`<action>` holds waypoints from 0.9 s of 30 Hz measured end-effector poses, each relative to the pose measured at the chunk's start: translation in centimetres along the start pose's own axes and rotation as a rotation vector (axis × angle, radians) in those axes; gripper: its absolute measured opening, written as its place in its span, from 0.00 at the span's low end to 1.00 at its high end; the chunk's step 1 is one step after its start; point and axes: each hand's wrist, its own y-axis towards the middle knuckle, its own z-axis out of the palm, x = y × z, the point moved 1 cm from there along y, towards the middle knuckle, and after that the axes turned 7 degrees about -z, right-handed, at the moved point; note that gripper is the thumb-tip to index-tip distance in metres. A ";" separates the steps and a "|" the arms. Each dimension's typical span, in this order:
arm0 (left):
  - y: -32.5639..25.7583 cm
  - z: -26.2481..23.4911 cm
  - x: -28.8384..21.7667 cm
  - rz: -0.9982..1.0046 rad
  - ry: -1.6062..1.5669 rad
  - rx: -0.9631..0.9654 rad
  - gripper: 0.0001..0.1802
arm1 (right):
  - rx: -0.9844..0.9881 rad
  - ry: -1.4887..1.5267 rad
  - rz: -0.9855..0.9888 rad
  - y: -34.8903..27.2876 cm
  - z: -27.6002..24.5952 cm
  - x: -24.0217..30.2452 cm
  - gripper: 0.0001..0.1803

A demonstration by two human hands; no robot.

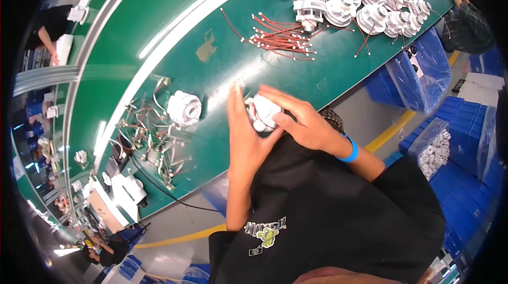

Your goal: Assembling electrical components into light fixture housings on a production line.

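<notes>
Between my hands, over the near edge of the green worktable, is a round white plastic housing [264, 112] with red and white wires showing on it. My left hand [245, 135] cups its left side, fingers long and straight, thumb at the lower edge. From the right, my right hand [302, 122] grips it, with the thumb on its face and the fingers arched over the top. A blue band circles the right wrist. Left of my hands, a similar white housing [184, 108] rests on the table.
A tangle of circuit boards with wires [154, 144] lies at the left. Beyond my hands is a spread of red-brown wires [280, 39]. Several white motor-like units [371, 10] crowd the far right of the table [323, 80]. Blue bins [415, 78] stand on the floor at right.
</notes>
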 end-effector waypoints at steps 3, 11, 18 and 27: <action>2.7 -1.0 -0.6 -0.207 -0.208 0.349 0.55 | -0.141 0.377 -0.015 -0.6 -1.2 -0.2 0.42; 23.5 -7.5 8.4 -0.143 -0.198 0.083 0.53 | -0.512 -0.571 -0.334 -1.3 -3.0 -4.8 0.07; 30.7 -10.5 19.7 -0.230 -0.138 -0.472 0.50 | -0.544 -0.772 -0.364 -0.6 -2.6 -4.5 0.09; 29.3 -5.9 8.9 0.410 0.580 -0.500 0.48 | -0.561 -0.801 -0.371 -1.0 -2.7 -4.9 0.10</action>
